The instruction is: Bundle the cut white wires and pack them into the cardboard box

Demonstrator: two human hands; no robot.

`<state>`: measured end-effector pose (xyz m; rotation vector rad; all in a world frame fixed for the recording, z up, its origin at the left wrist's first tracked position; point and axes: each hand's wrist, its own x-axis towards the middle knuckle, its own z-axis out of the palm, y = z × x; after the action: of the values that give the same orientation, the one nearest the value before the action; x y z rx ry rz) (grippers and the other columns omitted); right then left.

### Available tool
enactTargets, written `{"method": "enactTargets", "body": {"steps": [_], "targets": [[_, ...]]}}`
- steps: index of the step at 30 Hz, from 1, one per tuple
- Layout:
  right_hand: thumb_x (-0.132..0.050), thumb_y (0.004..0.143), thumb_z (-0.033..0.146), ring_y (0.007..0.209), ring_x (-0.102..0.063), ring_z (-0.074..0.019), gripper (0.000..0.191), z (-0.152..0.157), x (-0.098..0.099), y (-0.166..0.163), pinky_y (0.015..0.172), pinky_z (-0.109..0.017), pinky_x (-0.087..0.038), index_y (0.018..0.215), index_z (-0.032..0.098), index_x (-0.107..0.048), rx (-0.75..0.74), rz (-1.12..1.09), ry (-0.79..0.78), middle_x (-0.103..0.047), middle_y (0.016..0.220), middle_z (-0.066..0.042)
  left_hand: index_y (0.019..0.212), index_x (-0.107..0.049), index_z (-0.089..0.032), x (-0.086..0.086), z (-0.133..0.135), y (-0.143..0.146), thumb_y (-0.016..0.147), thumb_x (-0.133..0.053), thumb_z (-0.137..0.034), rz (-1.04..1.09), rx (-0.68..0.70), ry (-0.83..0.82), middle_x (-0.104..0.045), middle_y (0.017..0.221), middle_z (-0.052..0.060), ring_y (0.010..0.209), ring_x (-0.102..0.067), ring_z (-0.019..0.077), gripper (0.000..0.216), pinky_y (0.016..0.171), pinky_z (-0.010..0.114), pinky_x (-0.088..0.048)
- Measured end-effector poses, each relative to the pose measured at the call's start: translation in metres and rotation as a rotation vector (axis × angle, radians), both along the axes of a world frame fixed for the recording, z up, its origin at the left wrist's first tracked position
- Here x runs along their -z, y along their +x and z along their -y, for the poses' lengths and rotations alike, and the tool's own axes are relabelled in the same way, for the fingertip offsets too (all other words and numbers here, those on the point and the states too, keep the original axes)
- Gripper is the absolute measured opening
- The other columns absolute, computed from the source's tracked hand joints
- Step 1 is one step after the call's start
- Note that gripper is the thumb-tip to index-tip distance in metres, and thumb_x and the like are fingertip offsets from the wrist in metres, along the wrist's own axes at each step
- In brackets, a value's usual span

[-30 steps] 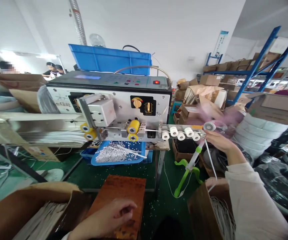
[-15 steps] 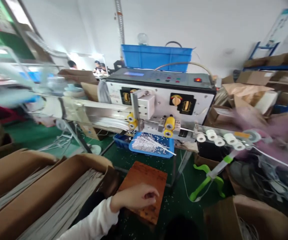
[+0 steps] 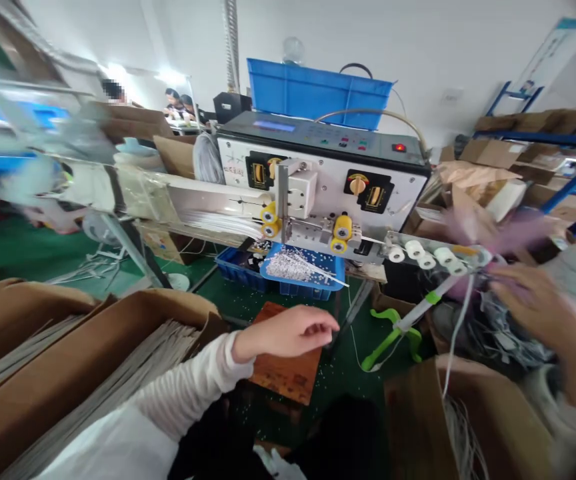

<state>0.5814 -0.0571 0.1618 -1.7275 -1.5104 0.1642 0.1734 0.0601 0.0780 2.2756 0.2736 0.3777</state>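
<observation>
My left hand (image 3: 291, 331) hovers over a brown wooden stool (image 3: 288, 377), its fingers loosely curled with nothing visible in them. At the right, my right hand (image 3: 533, 300) is smeared by motion. Its fingertips are close to the outer end of a guide bar with several white rollers (image 3: 443, 256). From that end a pale grey cable (image 3: 455, 340) droops into a cardboard box (image 3: 413, 413). Whether those fingers grip the cable is unclear. A pale strand runs from the rollers into a cable-cutting machine (image 3: 323, 160) with yellow feed wheels (image 3: 342, 227).
Under the machine, a blue tray (image 3: 341, 267) contains white scraps. Long boxes of cut cables (image 3: 133, 387) stand at lower left. A green-footed stand (image 3: 391, 337) supports the guide bar. A blue crate (image 3: 318, 93) sits on the machine. People (image 3: 181, 103) sit in the background.
My right hand has come into view beside the rollers. The cable, earlier stretched off to the right, now hangs down into the box. My left hand is farther right and higher in view.
</observation>
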Motion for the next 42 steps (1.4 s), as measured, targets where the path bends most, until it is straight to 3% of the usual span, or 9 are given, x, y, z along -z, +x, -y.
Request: {"method": "enactTargets", "body": {"steps": [3, 7, 11, 13, 20, 25, 29, 35, 42], "targets": [[-0.063, 0.089, 0.037, 0.126, -0.051, -0.0351, 0.023, 0.000, -0.003, -0.016, 0.115, -0.052, -0.031, 0.105, 0.024, -0.072, 0.016, 0.424, 0.162, -0.062, 0.127, -0.012, 0.113, -0.068, -0.020, -0.028, 0.002, 0.023, 0.095, -0.051, -0.035, 0.094, 0.015, 0.023, -0.073, 0.101, 0.008, 0.087, -0.065, 0.0175, 0.029, 0.079, 0.029, -0.049], [-0.051, 0.093, 0.036, 0.126, -0.050, -0.0340, 0.030, -0.026, 0.004, -0.035, 0.107, -0.054, -0.040, 0.110, 0.023, -0.071, 0.052, 0.746, 0.185, -0.058, 0.133, -0.012, 0.109, -0.068, -0.018, -0.023, 0.006, 0.076, 0.090, -0.060, -0.031, 0.203, 0.022, -0.251, -0.072, 0.096, 0.008, 0.082, -0.066, 0.0156, 0.025, 0.077, 0.029, -0.051], [-0.053, 0.089, 0.034, 0.136, -0.040, -0.0355, 0.029, -0.038, 0.013, -0.034, 0.109, -0.058, -0.037, 0.110, 0.025, -0.072, 0.121, 0.756, 0.157, -0.052, 0.141, -0.008, 0.108, -0.065, -0.015, -0.010, 0.004, 0.144, 0.083, -0.069, -0.025, 0.350, -0.120, -0.894, -0.069, 0.087, 0.005, 0.064, -0.066, 0.0109, 0.027, 0.059, 0.022, -0.049], [-0.057, 0.085, 0.032, 0.141, -0.033, -0.0375, 0.031, -0.040, 0.016, -0.031, 0.112, -0.063, -0.032, 0.111, 0.028, -0.072, 0.155, 0.714, 0.145, -0.048, 0.147, -0.006, 0.111, -0.062, -0.016, -0.010, 0.003, 0.176, 0.085, -0.068, -0.026, 0.439, -0.208, -1.105, -0.068, 0.085, 0.003, 0.057, -0.064, 0.0097, 0.029, 0.052, 0.020, -0.046], [-0.060, 0.074, 0.025, 0.144, -0.029, -0.0403, 0.026, -0.063, 0.019, -0.033, 0.114, -0.075, -0.010, 0.094, 0.030, -0.075, 0.213, 0.496, 0.049, -0.051, 0.145, -0.001, 0.097, -0.056, -0.017, -0.021, 0.008, 0.241, 0.086, -0.068, -0.032, 0.685, -0.355, -1.335, -0.063, 0.083, -0.002, 0.048, -0.052, 0.0029, 0.021, 0.047, 0.017, -0.040], [-0.060, 0.075, 0.023, 0.140, -0.036, -0.0401, 0.023, -0.063, 0.014, -0.032, 0.114, -0.076, -0.006, 0.090, 0.029, -0.075, 0.163, 0.443, 0.040, -0.057, 0.139, -0.003, 0.087, -0.053, -0.018, -0.022, 0.014, 0.259, 0.084, -0.070, -0.031, 0.821, -0.451, -1.378, -0.057, 0.072, -0.006, 0.043, -0.042, 0.0013, 0.022, 0.044, 0.017, -0.030], [-0.055, 0.078, 0.022, 0.131, -0.050, -0.0317, 0.036, -0.044, 0.009, -0.025, 0.117, -0.061, -0.027, 0.111, 0.026, -0.071, 0.070, 0.398, 0.165, -0.057, 0.138, -0.009, 0.080, -0.050, -0.019, -0.021, 0.018, 0.253, 0.083, -0.071, -0.031, 0.857, -0.460, -1.391, -0.051, 0.064, -0.008, 0.042, -0.038, 0.0018, 0.025, 0.043, 0.018, -0.027], [-0.058, 0.081, 0.021, 0.134, -0.045, -0.0336, 0.029, -0.030, 0.015, -0.026, 0.112, -0.055, -0.037, 0.106, 0.024, -0.071, 0.049, 0.618, 0.271, -0.058, 0.135, -0.011, 0.072, -0.045, -0.019, -0.029, 0.017, 0.226, 0.080, -0.072, -0.031, 0.788, -0.278, -1.528, -0.043, 0.059, -0.009, 0.042, -0.032, 0.0016, 0.031, 0.044, 0.018, -0.026], [-0.056, 0.082, 0.018, 0.136, -0.043, -0.0341, 0.021, -0.037, 0.010, -0.034, 0.106, -0.058, -0.040, 0.097, 0.024, -0.070, 0.140, 0.746, 0.191, -0.059, 0.136, -0.008, 0.073, -0.050, -0.017, -0.035, 0.013, 0.217, 0.083, -0.068, -0.029, 0.738, -0.027, -1.666, -0.040, 0.061, -0.008, 0.043, -0.028, 0.0020, 0.024, 0.046, 0.018, -0.027]]}}
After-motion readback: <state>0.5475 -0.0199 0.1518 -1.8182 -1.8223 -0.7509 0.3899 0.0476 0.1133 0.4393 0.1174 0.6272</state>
